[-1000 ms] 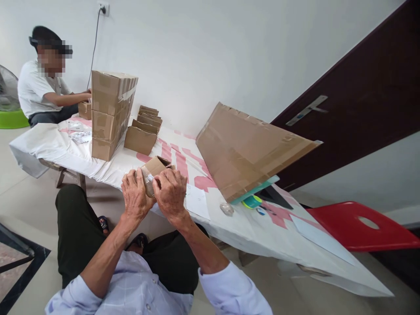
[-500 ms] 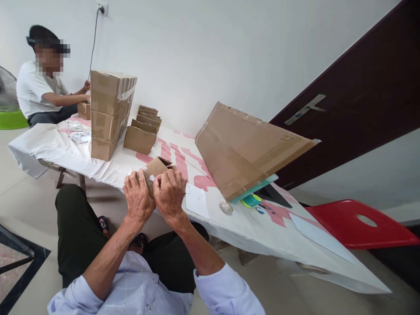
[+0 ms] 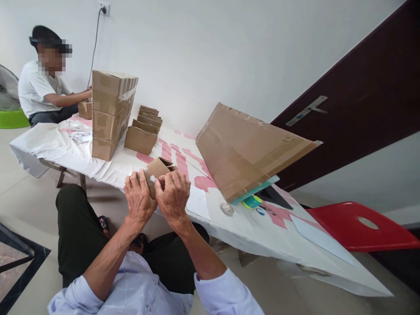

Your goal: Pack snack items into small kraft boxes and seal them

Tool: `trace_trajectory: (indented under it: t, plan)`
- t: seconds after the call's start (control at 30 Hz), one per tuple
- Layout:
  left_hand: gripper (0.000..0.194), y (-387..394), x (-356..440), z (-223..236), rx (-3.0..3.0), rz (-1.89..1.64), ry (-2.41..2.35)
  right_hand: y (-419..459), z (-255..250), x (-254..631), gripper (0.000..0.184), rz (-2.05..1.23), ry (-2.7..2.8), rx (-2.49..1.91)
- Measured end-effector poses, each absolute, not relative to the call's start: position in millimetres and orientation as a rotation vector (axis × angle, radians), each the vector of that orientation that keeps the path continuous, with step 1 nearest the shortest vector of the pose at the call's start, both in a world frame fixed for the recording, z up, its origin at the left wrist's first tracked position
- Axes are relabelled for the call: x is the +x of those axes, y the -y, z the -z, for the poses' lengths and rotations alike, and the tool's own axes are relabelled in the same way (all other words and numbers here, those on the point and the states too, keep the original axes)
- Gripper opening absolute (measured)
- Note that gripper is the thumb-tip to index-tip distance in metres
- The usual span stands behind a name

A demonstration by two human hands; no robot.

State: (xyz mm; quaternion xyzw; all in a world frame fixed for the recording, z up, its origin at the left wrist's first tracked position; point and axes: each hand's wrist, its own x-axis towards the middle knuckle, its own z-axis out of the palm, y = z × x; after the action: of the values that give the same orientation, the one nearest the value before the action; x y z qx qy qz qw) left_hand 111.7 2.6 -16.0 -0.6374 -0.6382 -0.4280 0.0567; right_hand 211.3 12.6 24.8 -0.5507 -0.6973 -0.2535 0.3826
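Observation:
A small brown cardboard box with raised flaps is held tilted over the near edge of the table. My left hand is closed around its left side, thumb along the front face. My right hand is closed at the box's right side, fingers bent over it and partly hiding it. A small white label lies on the box's face, right by my right thumb. Whether the thumb touches the label I cannot tell.
Stacked cardboard boxes and several open small boxes stand to the left. A big cardboard sheet leans over the right side, near a green tape roll and white paper. A co-worker sits at the far left end.
My right hand has shifted slightly to the right, its thumb a little off the label. My left hand keeps its hold on the box. The co-worker's hand has moved slightly.

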Motion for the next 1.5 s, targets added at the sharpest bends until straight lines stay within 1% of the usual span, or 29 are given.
trace_trajectory:
  t: [0.13,0.37,0.5,0.77,1.03,1.37,1.43,1.5]
  plan:
    - [0.059,-2.1,112.5,15.4,-1.923,1.290,1.936,-10.5,-25.6,211.1,0.021,0.674,1.783,-1.401]
    - [0.062,-1.9,112.2,14.8,-1.941,1.288,1.941,-15.6,-21.7,209.3,0.025,0.758,1.749,-1.373]
    - [0.064,-1.3,112.0,14.7,-1.954,1.264,1.944,-17.2,-20.2,210.2,0.024,0.743,1.755,-1.390]
    - [0.059,-1.4,113.0,14.8,-1.926,1.248,1.958,-16.8,-17.0,210.8,0.021,0.685,1.792,-1.405]
    - [0.057,-2.4,113.9,14.3,-1.931,1.231,1.976,-13.7,-20.3,209.9,0.025,0.625,1.799,-1.391]
    - [0.058,-4.2,112.8,16.9,-1.941,1.292,1.960,-9.1,-24.4,210.4,0.023,0.413,1.806,-1.254]
    - [0.062,-2.6,112.8,14.5,-1.942,1.307,1.965,-6.9,-28.7,211.3,0.021,0.346,1.783,-1.186]
    - [0.071,-1.4,112.7,11.9,-1.952,1.322,1.961,-4.4,-33.7,213.4,0.020,0.278,1.758,-1.117]
